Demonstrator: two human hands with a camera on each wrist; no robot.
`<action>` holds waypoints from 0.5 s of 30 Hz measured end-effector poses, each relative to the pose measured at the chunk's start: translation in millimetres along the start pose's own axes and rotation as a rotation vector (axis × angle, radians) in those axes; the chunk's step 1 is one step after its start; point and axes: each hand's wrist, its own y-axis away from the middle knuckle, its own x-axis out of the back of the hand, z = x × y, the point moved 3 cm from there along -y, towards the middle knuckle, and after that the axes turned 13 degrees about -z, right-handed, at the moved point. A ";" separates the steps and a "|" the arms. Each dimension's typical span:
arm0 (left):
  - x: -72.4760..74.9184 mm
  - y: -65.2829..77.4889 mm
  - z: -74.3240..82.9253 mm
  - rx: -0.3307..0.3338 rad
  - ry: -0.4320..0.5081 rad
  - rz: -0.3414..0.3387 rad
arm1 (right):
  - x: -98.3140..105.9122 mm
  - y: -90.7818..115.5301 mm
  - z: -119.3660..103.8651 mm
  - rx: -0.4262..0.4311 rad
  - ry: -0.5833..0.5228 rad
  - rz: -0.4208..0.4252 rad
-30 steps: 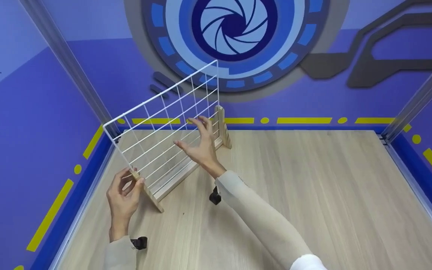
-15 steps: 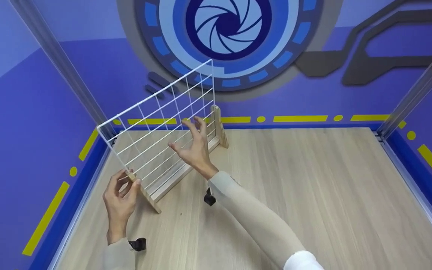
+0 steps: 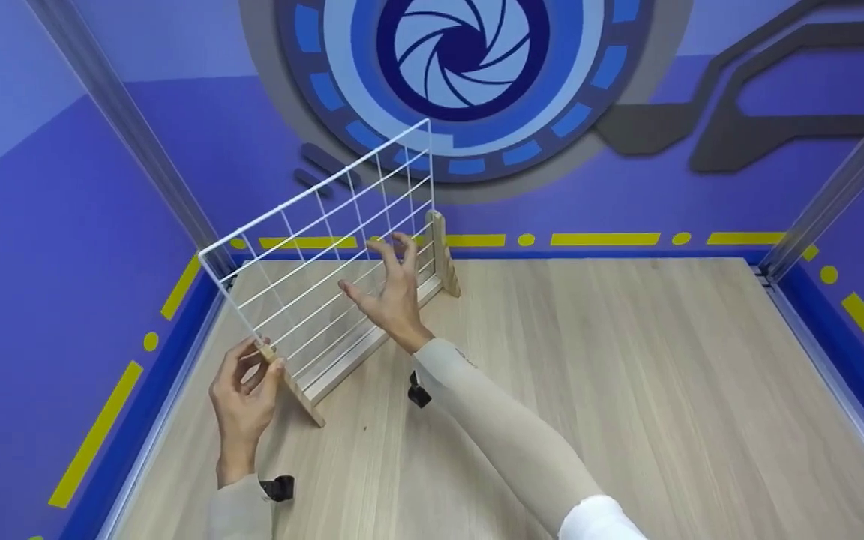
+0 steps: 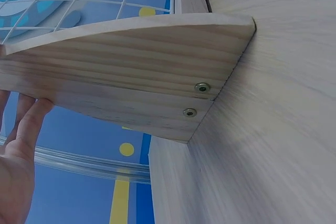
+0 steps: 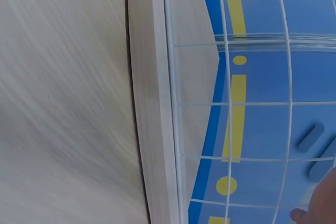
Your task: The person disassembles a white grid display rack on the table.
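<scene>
A white wire grid rack (image 3: 319, 188) stands upright at an angle on the left of the table in the head view, set in a wooden base (image 3: 351, 362) with a wooden support at each end. My left hand (image 3: 243, 394) pinches the top of the near wooden end support (image 3: 293, 386), thumb on one side and fingers on the other. In the left wrist view two metal screws show low on that support (image 4: 131, 85). In front of the wire mesh, my right hand (image 3: 393, 296) has its thumb and fingers spread, holding nothing. Whether its fingertips touch the wires is unclear.
The wood-grain table (image 3: 612, 375) extends to the right of the rack. Blue printed panels (image 3: 567, 202) with yellow marks enclose the back and sides, with metal posts (image 3: 132, 127) at the corners. The far wooden support (image 3: 442, 253) stands near the back panel.
The head view shifts slightly. Beside the mesh, the right hand drifts a little left; the left hand keeps its hold and the rack stays in place.
</scene>
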 end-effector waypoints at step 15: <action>0.4 0.3 -0.8 0.000 0.004 -0.002 | 3.3 -4.8 5.8 0.107 -0.041 0.045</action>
